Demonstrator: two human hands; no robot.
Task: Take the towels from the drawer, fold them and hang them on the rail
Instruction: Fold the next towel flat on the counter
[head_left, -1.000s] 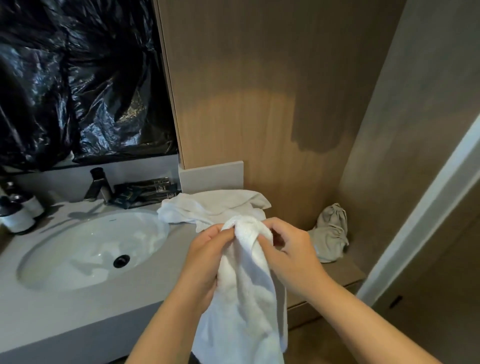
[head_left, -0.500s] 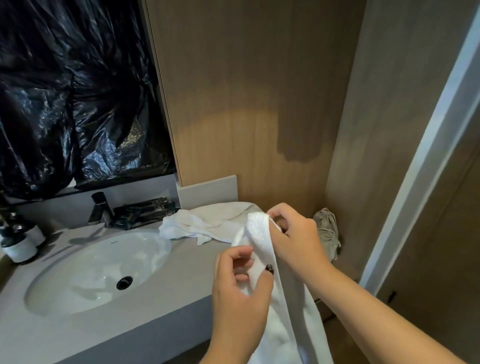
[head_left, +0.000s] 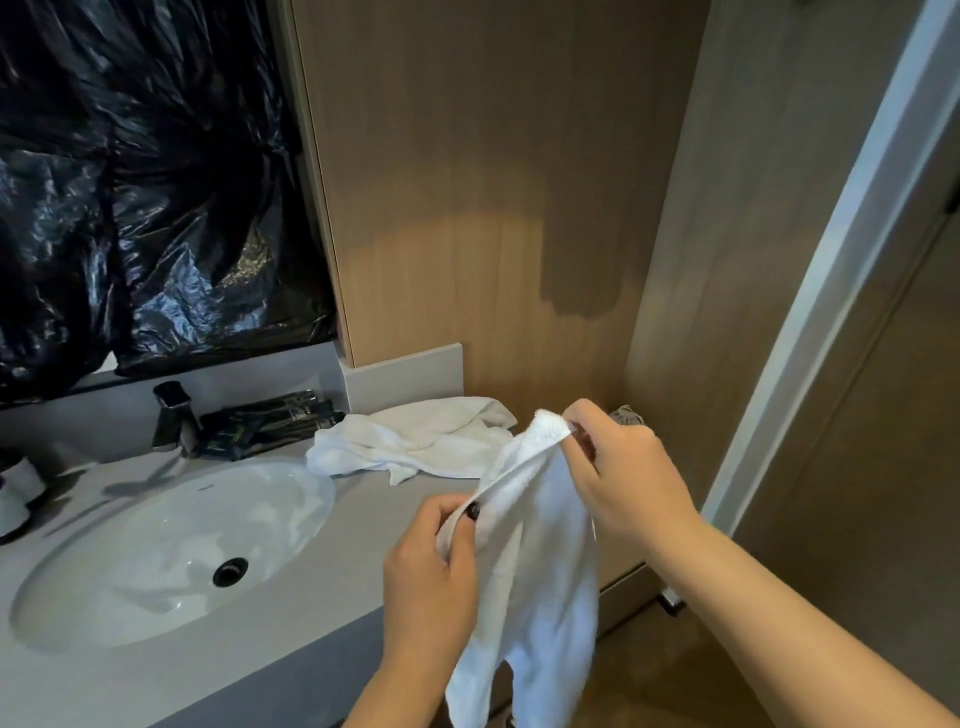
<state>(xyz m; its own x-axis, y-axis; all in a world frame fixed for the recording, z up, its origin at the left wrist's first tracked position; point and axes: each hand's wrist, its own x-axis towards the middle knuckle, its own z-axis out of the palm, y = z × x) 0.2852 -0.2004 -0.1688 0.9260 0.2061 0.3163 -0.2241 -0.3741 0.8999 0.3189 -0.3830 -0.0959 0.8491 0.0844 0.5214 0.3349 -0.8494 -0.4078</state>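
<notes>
Both hands held a white towel (head_left: 535, 545) at lower centre of the frame: the right hand (head_left: 623, 467) pinched its top corner, the left hand (head_left: 431, 561) pinched the edge lower down. A second white towel (head_left: 415, 441) lay crumpled on the grey surface (head_left: 311, 561), beside the sink (head_left: 171, 551).

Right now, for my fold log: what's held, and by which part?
A white towel, by its top edge: right hand pinches the corner, left hand the edge lower down.

Pinching white towel (head_left: 530, 561) edge: left hand (head_left: 431, 571), right hand (head_left: 623, 478); second towel (head_left: 415, 441) lying crumpled on counter (head_left: 363, 525); possibly cloth bag (head_left: 626, 415) behind.
</notes>
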